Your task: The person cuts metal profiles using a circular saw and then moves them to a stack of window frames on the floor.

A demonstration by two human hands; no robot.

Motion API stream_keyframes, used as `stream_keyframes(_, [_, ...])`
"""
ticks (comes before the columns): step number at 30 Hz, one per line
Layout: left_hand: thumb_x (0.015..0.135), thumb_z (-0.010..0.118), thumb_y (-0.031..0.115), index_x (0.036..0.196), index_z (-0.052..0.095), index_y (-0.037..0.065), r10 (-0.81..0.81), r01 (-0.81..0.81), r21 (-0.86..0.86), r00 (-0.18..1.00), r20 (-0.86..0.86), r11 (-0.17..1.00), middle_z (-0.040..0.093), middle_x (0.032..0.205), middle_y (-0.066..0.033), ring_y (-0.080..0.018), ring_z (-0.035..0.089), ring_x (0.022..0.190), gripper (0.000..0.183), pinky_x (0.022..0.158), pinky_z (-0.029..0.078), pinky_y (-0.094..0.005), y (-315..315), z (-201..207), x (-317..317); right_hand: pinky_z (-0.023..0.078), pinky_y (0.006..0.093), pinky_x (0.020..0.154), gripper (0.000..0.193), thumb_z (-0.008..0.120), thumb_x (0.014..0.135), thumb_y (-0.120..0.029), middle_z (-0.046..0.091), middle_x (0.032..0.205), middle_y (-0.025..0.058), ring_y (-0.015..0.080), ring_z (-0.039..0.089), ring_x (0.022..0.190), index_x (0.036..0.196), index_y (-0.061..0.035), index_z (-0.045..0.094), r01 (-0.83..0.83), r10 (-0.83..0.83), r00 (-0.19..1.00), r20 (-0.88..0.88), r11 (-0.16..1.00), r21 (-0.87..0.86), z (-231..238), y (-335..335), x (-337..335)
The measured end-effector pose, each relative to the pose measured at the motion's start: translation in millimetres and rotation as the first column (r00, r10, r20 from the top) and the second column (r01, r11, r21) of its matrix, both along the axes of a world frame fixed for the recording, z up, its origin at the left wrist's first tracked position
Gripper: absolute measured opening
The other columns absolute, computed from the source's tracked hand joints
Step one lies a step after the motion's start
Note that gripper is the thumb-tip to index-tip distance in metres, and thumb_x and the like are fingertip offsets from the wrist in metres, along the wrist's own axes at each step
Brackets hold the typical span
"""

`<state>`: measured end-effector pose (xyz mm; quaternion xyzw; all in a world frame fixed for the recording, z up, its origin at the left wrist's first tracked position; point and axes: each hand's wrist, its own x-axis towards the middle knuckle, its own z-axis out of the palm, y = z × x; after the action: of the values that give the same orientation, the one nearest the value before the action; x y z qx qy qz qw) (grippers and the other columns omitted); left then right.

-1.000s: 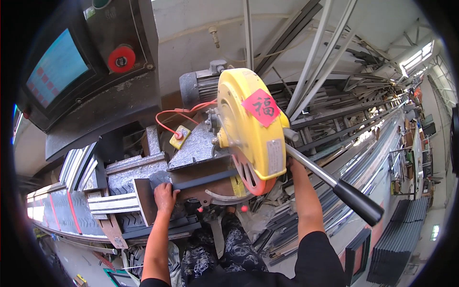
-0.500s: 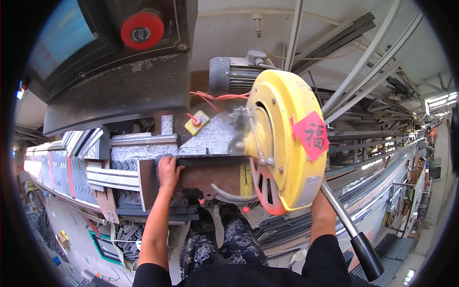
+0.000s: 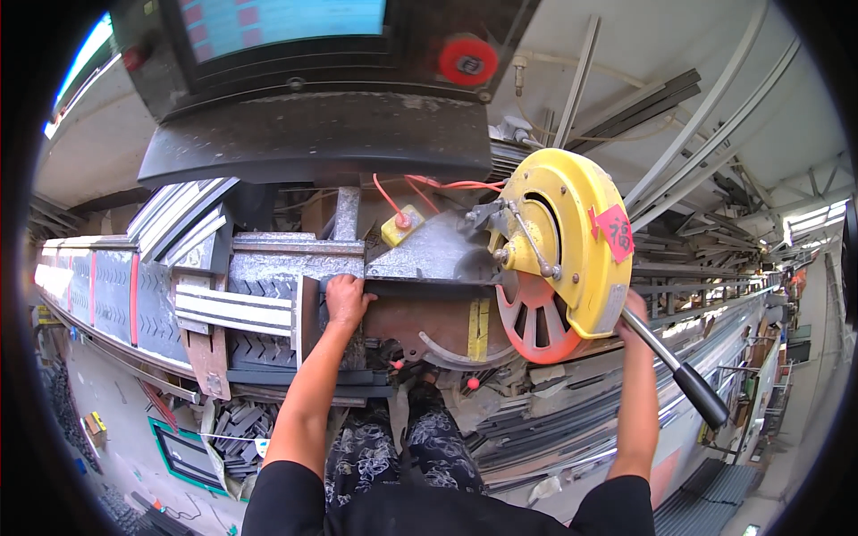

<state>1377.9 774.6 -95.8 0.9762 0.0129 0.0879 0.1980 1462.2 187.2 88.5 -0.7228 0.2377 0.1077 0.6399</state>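
A chop saw with a yellow blade guard point(image 3: 572, 232) stands right of centre, its red-rimmed slotted lower guard point(image 3: 539, 326) showing below. Along the metal fence lies a dark bar point(image 3: 433, 289), reaching toward the blade. My left hand point(image 3: 347, 301) is closed over the bar's left end, thumb toward the saw, beside an upright dark end plate point(image 3: 309, 313). Beyond the guard, my right hand point(image 3: 633, 314) is raised close to the saw's lever point(image 3: 675, 362). Its fingers are mostly hidden by the guard, so any grip there does not show.
A dark control panel point(image 3: 313, 134) with a screen and red stop button point(image 3: 468, 61) overhangs the bench. A roller-like conveyor point(image 3: 112, 295) holding pale profiles point(image 3: 183, 214) extends left. Stacked long bars point(image 3: 554, 411) fill the right. A yellow switch box point(image 3: 402, 225) sits behind the fence.
The view has shifted, showing more of the panel and screen. My right hand now shows more beside the guard. My left hand stays on the dark bar's end.
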Motion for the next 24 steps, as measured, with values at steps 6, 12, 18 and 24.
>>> stream_keyframes(6, [0.058,0.085,0.032,0.075,0.064,0.005,0.055,-0.053,-0.052,0.998,0.04,0.997,0.062,0.082,-0.0123,-0.0345,0.059,0.086,0.038,0.078,0.045,-0.0463,4,-14,2,0.056,0.0332,0.09,0.032,0.053,0.101,-0.019,0.067,0.114,0.0181,0.0228,0.067,0.102,0.124,0.0043,0.056,-0.059,0.086,0.935,0.344,0.994,-0.09,248,101,-55])
stream_keyframes(12, [0.059,0.085,0.034,0.076,0.068,0.007,0.054,-0.055,-0.016,0.997,-0.054,0.998,0.064,0.083,-0.0095,-0.0303,0.061,0.087,0.036,0.08,0.045,-0.0437,3,-13,8,0.043,0.0386,0.103,0.079,0.072,0.076,-0.054,0.061,0.128,0.0211,0.0297,0.058,0.12,0.127,0.0054,0.059,-0.605,0.714,0.701,-0.007,0.588,-0.537,350,201,-105])
stream_keyframes(18, [0.064,0.082,0.035,0.079,0.07,0.009,-0.046,0.048,0.034,0.998,-0.045,0.998,0.065,0.086,-0.0081,-0.0293,0.061,0.09,0.032,0.08,0.045,-0.0438,9,-10,8,0.036,0.0406,0.109,0.076,0.078,0.071,-0.044,0.052,0.139,0.0226,0.035,0.051,0.128,0.13,-0.0001,0.059,-0.584,0.735,0.641,-0.223,0.278,-0.763,342,197,-122])
stream_keyframes(24, [0.067,0.082,0.035,0.08,0.07,0.007,-0.076,0.085,0.061,0.987,-0.139,0.995,0.064,0.086,-0.01,-0.0307,0.062,0.087,0.033,0.076,0.047,-0.0458,11,1,11,0.036,0.043,0.11,0.09,0.081,0.075,-0.042,0.056,0.131,0.0254,0.0363,0.053,0.125,0.144,0.0003,0.042,-0.563,0.627,0.739,-0.244,0.377,-0.736,262,180,-209])
